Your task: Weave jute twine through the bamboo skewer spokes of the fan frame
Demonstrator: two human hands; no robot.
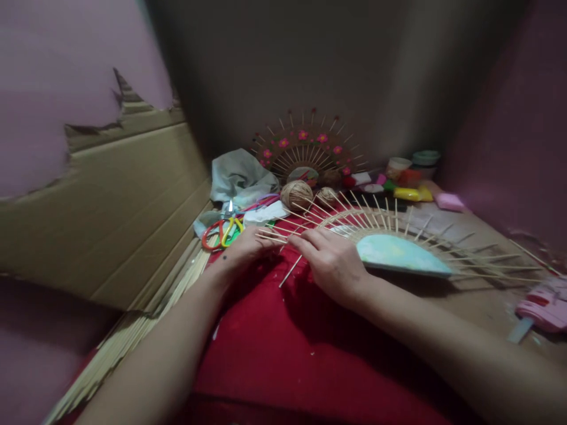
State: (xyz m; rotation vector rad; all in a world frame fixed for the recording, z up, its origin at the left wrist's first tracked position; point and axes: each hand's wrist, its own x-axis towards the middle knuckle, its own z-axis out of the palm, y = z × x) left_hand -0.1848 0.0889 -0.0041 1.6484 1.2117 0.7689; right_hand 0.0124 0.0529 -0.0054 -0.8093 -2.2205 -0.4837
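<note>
A half-round fan-like piece has a pale blue-green painted half-disc (401, 254) at its base. Thin wooden sticks (381, 213) radiate from its curved edge, with a band of twine (330, 219) running across them. My left hand (248, 247) is closed around the ends of sticks at the fan's left side. Beside it, my right hand (334, 260) pinches the sticks near the same end, fingers pressed together. One stick (290, 271) slants down toward me between the hands. Whatever lies under the fingertips is hidden.
Red cloth (266, 342) covers the near surface. Scissors (224, 230) and a twine ball (296, 195) lie behind my hands. A decorated fan (305, 141) leans on the back wall. Cardboard (133, 212) and long sticks (133, 336) flank the left; a pink glue gun (544, 307) lies right.
</note>
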